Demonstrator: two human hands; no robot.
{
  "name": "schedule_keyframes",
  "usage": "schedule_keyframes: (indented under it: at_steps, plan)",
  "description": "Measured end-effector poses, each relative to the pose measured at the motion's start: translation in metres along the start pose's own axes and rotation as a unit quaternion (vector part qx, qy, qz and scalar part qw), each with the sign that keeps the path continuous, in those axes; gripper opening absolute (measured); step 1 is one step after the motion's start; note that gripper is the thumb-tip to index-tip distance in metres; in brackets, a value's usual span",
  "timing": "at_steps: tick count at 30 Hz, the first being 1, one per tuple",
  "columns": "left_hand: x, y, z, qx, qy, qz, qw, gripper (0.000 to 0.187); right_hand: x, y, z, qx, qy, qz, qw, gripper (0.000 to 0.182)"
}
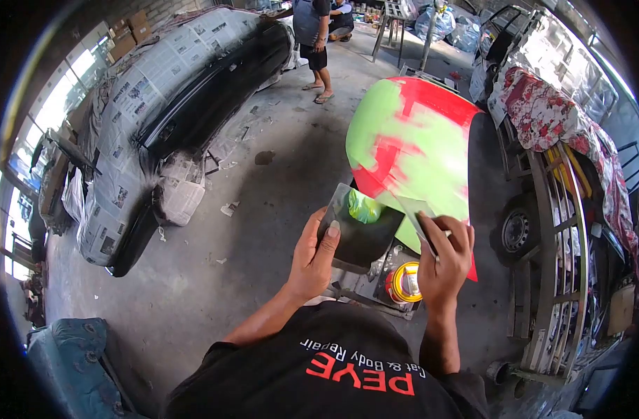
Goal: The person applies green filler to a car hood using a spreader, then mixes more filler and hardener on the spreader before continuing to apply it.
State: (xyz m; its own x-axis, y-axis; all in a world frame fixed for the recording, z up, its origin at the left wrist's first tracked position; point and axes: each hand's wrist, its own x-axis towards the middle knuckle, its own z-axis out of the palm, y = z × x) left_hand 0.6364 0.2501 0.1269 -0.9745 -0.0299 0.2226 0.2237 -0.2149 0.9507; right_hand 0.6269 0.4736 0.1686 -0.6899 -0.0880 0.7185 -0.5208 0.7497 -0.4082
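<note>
My left hand [316, 248] is closed on the left edge of a dark flat mixing board [365, 244], thumb on top. Near the board's far edge sits a blob of yellow-green putty [364, 207] with streaks in it. Between the thumb and fingers of my right hand [446, 258] is a thin, flat putty spreader [417, 215], its blade over the right side of the board. Beyond both hands stands a red car panel [466, 108], largely coated in pale green patches [438, 164]. An open-looking tin with a yellow rim [405, 283] stands below the board.
On the left, a black car body [193, 105] is partly masked with newspaper [134, 94]. A metal rack [567, 279] and a wheel [518, 232] line the right. Two people [319, 49] are at the back. Paper scraps [230, 208] lie on the concrete floor.
</note>
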Motion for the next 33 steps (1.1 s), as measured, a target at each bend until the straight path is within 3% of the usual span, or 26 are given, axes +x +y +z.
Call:
schedule_keyframes:
  at_steps: [1,2,3,5,10,12,14,16,17,20,24,26,28,29,30,31,32,33]
  plan:
    - [0.001,-0.004,0.0,0.078,0.013,0.028,0.996,0.041,-0.004,-0.015,0.0,0.004,0.034,0.02,0.999,0.05]
    - [0.0,-0.006,0.001,0.157,0.025,0.054,0.986,0.041,-0.011,-0.02,0.005,0.004,0.049,-0.029,0.998,0.055]
    - [-0.002,-0.005,0.006,0.157,0.024,0.054,0.986,0.041,-0.014,-0.027,0.01,0.026,0.011,-0.049,0.998,0.057]
    - [-0.006,-0.003,0.016,0.242,0.04,0.165,0.955,0.038,-0.015,-0.044,0.019,0.051,-0.074,-0.053,0.995,0.06]
    - [-0.004,-0.008,0.013,0.22,0.039,0.172,0.96,0.036,-0.018,-0.035,0.017,0.077,-0.001,-0.017,0.997,0.061]
    - [-0.008,-0.002,0.018,0.303,0.045,0.194,0.932,0.036,-0.014,-0.042,0.021,0.104,-0.073,-0.019,0.992,0.058]
    - [-0.007,-0.001,0.017,0.27,0.053,0.153,0.949,0.035,-0.013,-0.042,0.017,0.096,-0.084,-0.025,0.992,0.059]
    - [-0.009,-0.002,0.017,0.26,0.045,0.15,0.953,0.037,-0.021,-0.033,0.019,0.117,-0.006,0.026,0.993,0.071]
    - [-0.01,-0.002,0.017,0.259,0.045,0.147,0.954,0.037,-0.02,-0.034,0.022,0.086,0.001,-0.008,0.996,0.072]
    - [-0.007,-0.001,0.014,0.29,0.05,0.139,0.946,0.035,-0.012,-0.038,0.02,0.11,-0.086,-0.039,0.989,0.071]
    - [-0.016,-0.002,0.016,0.282,0.04,0.178,0.942,0.035,-0.016,-0.038,0.019,0.113,-0.025,0.028,0.993,0.073]
    - [-0.017,-0.007,0.015,0.302,0.064,0.192,0.931,0.034,-0.006,-0.042,0.016,0.105,-0.09,-0.038,0.99,0.07]
    - [-0.006,0.001,0.01,0.261,0.061,0.179,0.947,0.034,-0.001,-0.03,0.009,0.076,-0.09,-0.04,0.992,0.065]
    - [-0.008,-0.004,0.012,0.143,0.069,0.132,0.978,0.034,0.003,-0.026,0.006,0.082,-0.042,-0.041,0.995,0.062]
    - [-0.012,-0.005,0.011,0.141,0.07,0.13,0.979,0.034,0.008,-0.023,0.002,0.087,0.005,-0.042,0.995,0.058]
    - [-0.015,-0.003,0.01,0.04,0.047,0.064,0.996,0.036,0.017,-0.022,-0.004,0.109,-0.007,-0.039,0.993,0.056]
    - [-0.017,0.0,0.01,-0.062,0.022,-0.001,0.998,0.037,0.021,-0.018,-0.004,0.194,-0.013,-0.036,0.98,0.056]
    - [-0.017,0.003,0.012,-0.063,0.022,-0.002,0.998,0.037,0.021,-0.01,0.0,0.261,-0.032,-0.034,0.964,0.056]
